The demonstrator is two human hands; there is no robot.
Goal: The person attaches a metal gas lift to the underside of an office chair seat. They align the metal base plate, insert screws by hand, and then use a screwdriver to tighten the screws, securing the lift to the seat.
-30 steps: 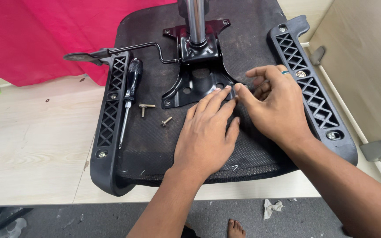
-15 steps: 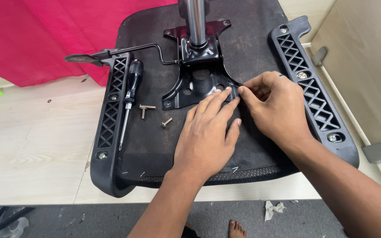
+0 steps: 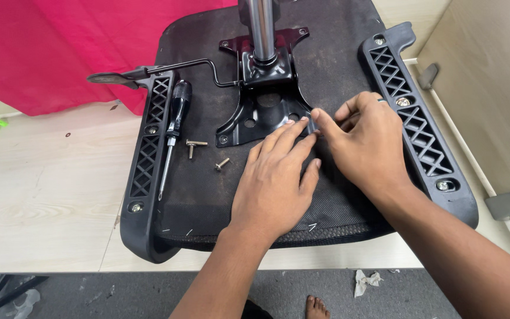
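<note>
Both hands were pressed at the frame's centre: the left hand flat and released, the right hand pinching something unseen at the mounting plate. Loose bolts lower left could be knocked away by a wrist.

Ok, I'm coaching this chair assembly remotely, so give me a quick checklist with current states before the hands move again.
1. Upturned black mesh chair seat flat on the table: ok.
2. Black metal mounting plate lying on the seat: ok.
3. Left hand and right hand meeting at the plate's corner: ok.
4. Screw at that corner seated: cannot tell, fingers hide it.
5. Two loose silver screws within reach: ok.
6. Black-handled screwdriver in hand: not ok, lying on the seat.
</note>
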